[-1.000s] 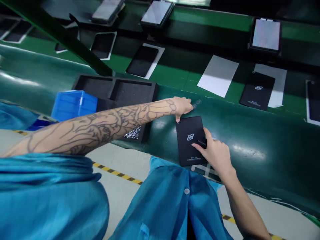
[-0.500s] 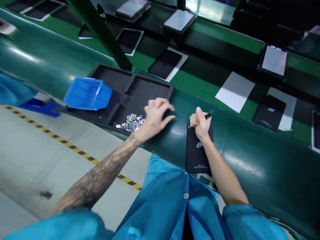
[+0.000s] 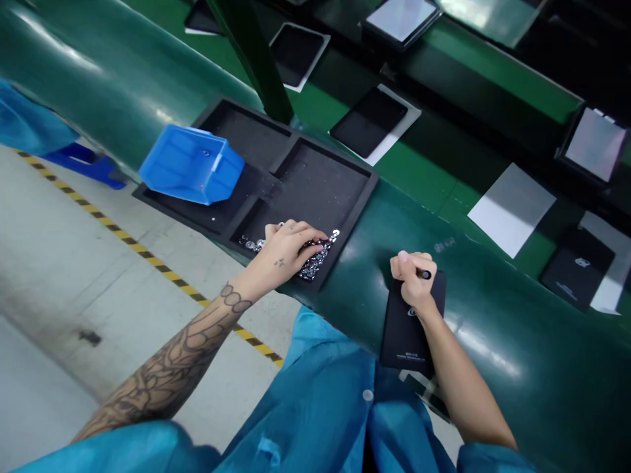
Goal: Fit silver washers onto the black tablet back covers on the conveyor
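My left hand (image 3: 290, 253) lies curled on a pile of small metal washers (image 3: 313, 266) in the near corner of a black foam tray (image 3: 320, 184). Its fingers cover part of the pile, so I cannot tell whether they hold any. My right hand (image 3: 414, 282) grips a small black pen-like tool (image 3: 424, 274), resting on a black tablet-shaped device (image 3: 407, 335) that lies on the green padded edge (image 3: 517, 355). The wrist and hand hide the logo on the device's back.
A blue plastic bin (image 3: 192, 164) sits tilted on the tray's left part. Beyond it runs a green conveyor belt (image 3: 419, 171) carrying several dark devices and white sheets (image 3: 510, 210). A dark green strut (image 3: 256, 59) rises behind the tray. Yellow-and-black tape (image 3: 148, 256) marks the floor at left.
My left hand has moved from beside the device, over the tray's edge, and down onto the washers. The view has swung left. My right hand still grips the tool above the device.
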The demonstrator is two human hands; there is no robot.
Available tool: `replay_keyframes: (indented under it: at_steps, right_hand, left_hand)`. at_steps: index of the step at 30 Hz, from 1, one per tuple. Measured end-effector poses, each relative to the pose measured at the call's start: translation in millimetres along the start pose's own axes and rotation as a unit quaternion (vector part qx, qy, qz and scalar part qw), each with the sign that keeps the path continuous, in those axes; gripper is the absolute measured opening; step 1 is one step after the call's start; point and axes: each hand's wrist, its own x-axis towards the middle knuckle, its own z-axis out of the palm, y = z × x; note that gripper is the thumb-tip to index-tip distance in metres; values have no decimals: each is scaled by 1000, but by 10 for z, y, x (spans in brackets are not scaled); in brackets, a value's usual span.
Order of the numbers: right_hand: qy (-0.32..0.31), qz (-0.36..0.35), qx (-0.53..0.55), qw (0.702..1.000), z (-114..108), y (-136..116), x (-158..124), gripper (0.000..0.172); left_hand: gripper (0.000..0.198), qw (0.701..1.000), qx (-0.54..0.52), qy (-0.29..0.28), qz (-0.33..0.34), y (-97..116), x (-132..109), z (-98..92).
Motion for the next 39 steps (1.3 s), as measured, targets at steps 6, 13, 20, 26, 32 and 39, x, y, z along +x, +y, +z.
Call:
replay_keyframes:
  at_steps: [6, 13, 20, 26, 32, 39]
  right_hand:
    - [22, -42, 22, 999, 37, 69, -70, 58]
    - [62, -50, 3, 997, 116, -3, -70, 57]
    - [51, 6, -21, 998, 111, 51, -75, 65]
    - [176, 22, 17, 984, -76, -253, -123, 64]
    - [351, 270, -52, 895, -840, -760, -1185, 29]
    - [248, 482, 26, 840, -885, -958, -2000, 75]
  left_hand:
    - [25, 1000, 1, -23, 7, -15, 103, -82]
    - [29, 999, -1, 14, -38, 147, 99, -231]
    - [23, 986, -135, 72, -63, 531, -100, -181]
    - [17, 930, -356, -89, -15, 1142, -435, 395]
    - [17, 888, -433, -146, -57, 1404, -839, 999]
    - [16, 874, -455, -169, -21, 1641, -532, 1127]
